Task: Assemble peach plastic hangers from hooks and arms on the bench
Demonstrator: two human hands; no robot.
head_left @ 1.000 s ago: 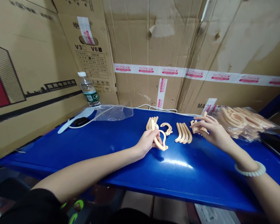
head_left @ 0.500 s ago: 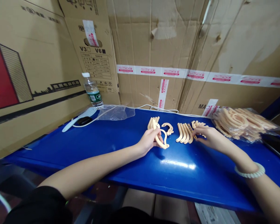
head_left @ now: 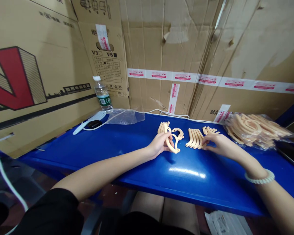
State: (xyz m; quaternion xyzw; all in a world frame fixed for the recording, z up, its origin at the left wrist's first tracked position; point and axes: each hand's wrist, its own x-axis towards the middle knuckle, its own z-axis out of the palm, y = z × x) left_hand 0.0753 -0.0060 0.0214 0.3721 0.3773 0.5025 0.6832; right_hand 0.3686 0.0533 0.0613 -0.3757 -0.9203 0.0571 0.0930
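My left hand is closed around beige hanger parts, a curved arm with a hook-like piece, held above the table. Just behind it lies a small group of similar arms. Hook pieces rest to its right. My right hand has its fingers pinched at the right end of a row of curved hanger arms, on the last arm, which its fingertips partly hide. Behind that hand are more small beige pieces.
A clear bag of beige hanger parts lies at the right of the blue table. A water bottle, a pale blue brush and a crumpled plastic bag are at the back left. Cardboard walls the back.
The slanted last arm by my right hand now lies closer in line with the row. The left hand still holds its parts. The view has shifted slightly left.
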